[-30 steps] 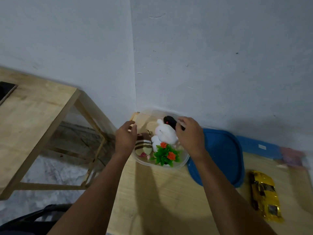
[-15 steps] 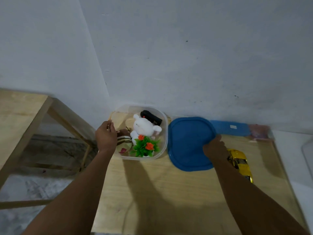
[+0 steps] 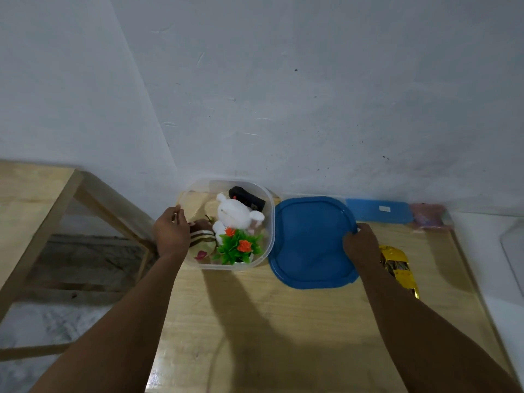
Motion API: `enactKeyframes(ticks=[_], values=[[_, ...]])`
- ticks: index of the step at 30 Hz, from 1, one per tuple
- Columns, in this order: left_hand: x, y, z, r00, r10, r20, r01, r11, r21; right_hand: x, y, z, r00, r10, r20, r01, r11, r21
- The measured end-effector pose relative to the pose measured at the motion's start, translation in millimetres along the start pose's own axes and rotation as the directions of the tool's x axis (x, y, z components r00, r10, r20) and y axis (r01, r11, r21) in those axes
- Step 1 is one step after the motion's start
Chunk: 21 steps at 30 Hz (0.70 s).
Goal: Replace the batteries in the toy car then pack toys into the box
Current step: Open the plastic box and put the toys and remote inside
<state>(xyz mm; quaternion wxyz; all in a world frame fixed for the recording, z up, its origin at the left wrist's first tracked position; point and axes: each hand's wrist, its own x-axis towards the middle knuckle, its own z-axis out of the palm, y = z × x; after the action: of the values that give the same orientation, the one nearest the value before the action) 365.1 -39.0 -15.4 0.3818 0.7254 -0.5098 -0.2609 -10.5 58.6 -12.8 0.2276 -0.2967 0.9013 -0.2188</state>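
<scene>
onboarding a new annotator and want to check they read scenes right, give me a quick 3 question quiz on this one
1. True or false: the yellow toy car lies inside the clear box.
2. Fill in: the left hand holds the rim of the ___.
3. Which hand grips the edge of the blue lid? A) left hand B) right hand C) neither

Key: 1 false; 2 clear box; 3 B
</scene>
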Motion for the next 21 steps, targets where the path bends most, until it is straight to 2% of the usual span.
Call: enactKeyframes(ticks=[2,6,9,11,13,15,18,21], values=[[-1.0,1.2,-0.6,1.0,-0.004,-0.006,0.004,1.0,0.004,-7.4,-6.7,-7.6,0.992,-0.079,-0.099,0.09,0.99,0.111],[-0.4,1.8,-3.4,1.0,-0.007,0.013,0.007,1.0,-0.017,-30.4,-27.3,-34.2,0.921,-0.199,-0.334,0.235,0.969,0.073],[1.2,3.4,-6.5,1.0,-0.011,0.025,0.011,0.999,-0.031,-47.4,-43.5,-58.7,0.877,-0.181,-0.444,0.258,0.959,0.12],[2.4,4.9,-8.2,0.999,-0.026,0.043,0.027,0.999,-0.033,-52.1,-49.9,-66.3,0.873,-0.142,-0.466,0.257,0.947,0.193],[4.1,8.0,-10.6,0.997,-0.038,0.066,0.04,0.999,-0.028,-56.6,-57.0,-62.6,0.889,-0.185,-0.42,0.31,0.917,0.251],[7.8,6.7,-10.9,0.996,-0.036,0.078,0.037,0.999,-0.01,-60.9,-67.0,-47.9,0.927,-0.239,-0.289,0.328,0.891,0.314],[12.0,2.6,-13.6,0.992,-0.063,0.105,0.066,0.998,-0.023,-69.5,-88.0,-12.6,0.98,-0.199,-0.021,0.191,0.895,0.404],[10.5,8.3,-21.6,0.967,-0.145,0.21,0.182,0.968,-0.173,-79.7,-107.9,26.0,0.97,-0.214,0.111,0.138,0.871,0.472]])
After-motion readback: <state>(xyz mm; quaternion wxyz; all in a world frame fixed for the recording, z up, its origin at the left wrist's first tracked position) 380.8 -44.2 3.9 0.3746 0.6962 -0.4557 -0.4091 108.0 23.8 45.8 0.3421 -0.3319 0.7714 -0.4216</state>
